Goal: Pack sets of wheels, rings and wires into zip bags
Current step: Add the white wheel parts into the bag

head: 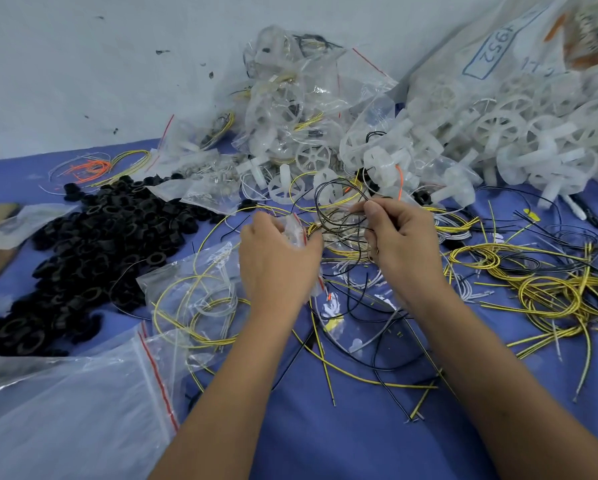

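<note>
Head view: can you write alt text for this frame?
Two bare hands work over a blue table: the left hand holds a small zip bag while the right hand pinches coiled black wires beside it. Black rings are piled left, white wheels right, yellow wires scattered.

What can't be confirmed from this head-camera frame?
- Contents of the small zip bag: the left hand covers it.
- Count of coiled wires pinched by the right hand: tangled, overlapping.
- Sack label: partly folded and blurred.
- Black rings: pile cut off at left edge.
</note>
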`<state>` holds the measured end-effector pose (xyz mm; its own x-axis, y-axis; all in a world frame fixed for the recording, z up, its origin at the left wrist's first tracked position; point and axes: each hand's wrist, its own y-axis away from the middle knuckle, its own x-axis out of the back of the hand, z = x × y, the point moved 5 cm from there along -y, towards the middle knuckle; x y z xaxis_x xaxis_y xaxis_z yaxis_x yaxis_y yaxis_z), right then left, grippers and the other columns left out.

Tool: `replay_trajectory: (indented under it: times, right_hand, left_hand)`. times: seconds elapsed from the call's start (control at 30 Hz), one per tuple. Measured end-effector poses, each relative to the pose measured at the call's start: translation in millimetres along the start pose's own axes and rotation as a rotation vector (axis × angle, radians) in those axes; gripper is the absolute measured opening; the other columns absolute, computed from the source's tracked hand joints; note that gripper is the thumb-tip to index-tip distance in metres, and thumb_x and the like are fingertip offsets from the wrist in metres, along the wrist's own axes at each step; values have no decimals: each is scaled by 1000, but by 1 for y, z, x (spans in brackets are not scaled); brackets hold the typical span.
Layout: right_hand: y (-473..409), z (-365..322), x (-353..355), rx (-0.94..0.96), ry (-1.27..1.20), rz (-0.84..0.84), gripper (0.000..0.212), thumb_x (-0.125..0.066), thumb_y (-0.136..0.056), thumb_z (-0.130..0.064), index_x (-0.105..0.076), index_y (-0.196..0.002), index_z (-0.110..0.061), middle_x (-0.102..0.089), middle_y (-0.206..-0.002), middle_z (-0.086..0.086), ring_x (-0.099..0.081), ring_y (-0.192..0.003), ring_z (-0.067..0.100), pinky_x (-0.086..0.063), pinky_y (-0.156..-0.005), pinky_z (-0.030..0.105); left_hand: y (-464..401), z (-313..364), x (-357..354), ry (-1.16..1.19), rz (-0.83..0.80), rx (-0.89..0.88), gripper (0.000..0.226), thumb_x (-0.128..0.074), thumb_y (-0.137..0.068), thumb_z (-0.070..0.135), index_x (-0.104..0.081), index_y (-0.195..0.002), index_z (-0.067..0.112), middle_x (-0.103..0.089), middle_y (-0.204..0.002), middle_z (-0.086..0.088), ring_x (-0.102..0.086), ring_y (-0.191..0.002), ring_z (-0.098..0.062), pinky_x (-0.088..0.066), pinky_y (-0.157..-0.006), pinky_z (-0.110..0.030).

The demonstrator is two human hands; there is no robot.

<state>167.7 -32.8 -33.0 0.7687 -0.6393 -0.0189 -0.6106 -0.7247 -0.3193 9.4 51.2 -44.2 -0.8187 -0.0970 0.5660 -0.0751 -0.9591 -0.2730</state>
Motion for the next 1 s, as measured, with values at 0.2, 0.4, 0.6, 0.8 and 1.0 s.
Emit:
replay_trajectory:
  times: [0.2,0.4,0.6,0.8,1.0]
  right_hand:
    - [-1,4,-2,-102,-108,-83,16,-50,-106,-13,-65,-102,-15,-36,-57,-8,-30,-49,8,-25,-42,20]
    - [5,2,-9,69,293,-186,18,-57,-102,-15,-57,-85,-19,-49,-57,-13,-40,-52,6,-36,-57,30]
    - [14,-14,-15,263,356,-274,9,-58,-101,-7,-62,-92,-8,-61,-63,6,-55,-56,15,-42,-57,20]
    - [11,-22,-8,207,-43,-156,11,-52,-104,-7,-62,-98,-9,-62,-63,1,-55,-54,9,-39,-49,20]
    - [9,-11,-14,-73,-232,-262,17,-52,-105,-10,-63,-92,-12,-53,-58,-3,-45,-51,7,-38,-46,17]
  left_hand:
    - [-1,-24,1,88,-96,74,18,-75,-78,18,-58,-74,22,-62,-70,10,-58,-65,-9,-38,-53,-14]
    - [3,-23,2,378,-67,92,16,-62,-87,15,-60,-72,12,-64,-69,-11,-64,-68,-32,-51,-65,-41]
    - [8,-1,9,272,-39,-256,29,-55,-94,27,-49,-69,13,-46,-60,4,-43,-61,-15,-36,-61,-35]
    - [7,-7,9,340,37,-191,29,-56,-96,17,-48,-69,13,-49,-73,2,-45,-73,-19,-34,-66,-34]
    - [6,-18,-1,550,-26,33,32,-54,-98,15,-46,-68,9,-37,-56,11,-32,-58,-13,-29,-58,-35]
